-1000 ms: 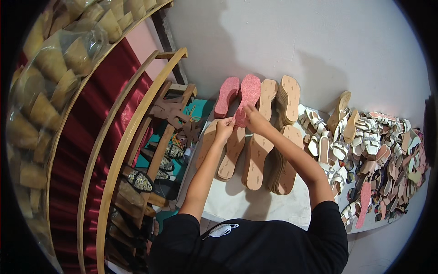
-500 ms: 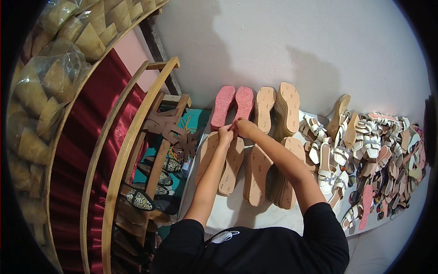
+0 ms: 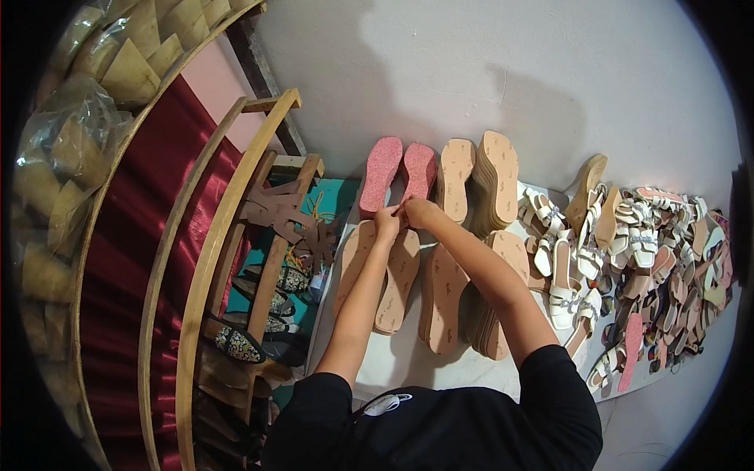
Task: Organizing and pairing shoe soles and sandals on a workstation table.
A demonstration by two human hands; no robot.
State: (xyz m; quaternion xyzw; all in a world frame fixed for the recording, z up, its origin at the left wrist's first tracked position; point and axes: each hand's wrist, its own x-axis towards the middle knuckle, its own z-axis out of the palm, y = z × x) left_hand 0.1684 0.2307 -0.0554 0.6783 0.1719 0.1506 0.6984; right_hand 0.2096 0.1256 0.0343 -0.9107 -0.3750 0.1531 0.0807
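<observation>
Both hands meet at the bottom of the pink sole leaning on the wall. I see my left hand and right hand with fingers curled tight, pinching its lower edge. Both arms reach straight out over the tan soles on the table.

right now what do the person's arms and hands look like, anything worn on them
Both forearms are bare from the elbow down, with no gloves, watch or bracelet that I can make out. The left hand and right hand show no rings at this size. Short black sleeves of a black shirt with a small white mark near the collar cover the upper arms.
</observation>
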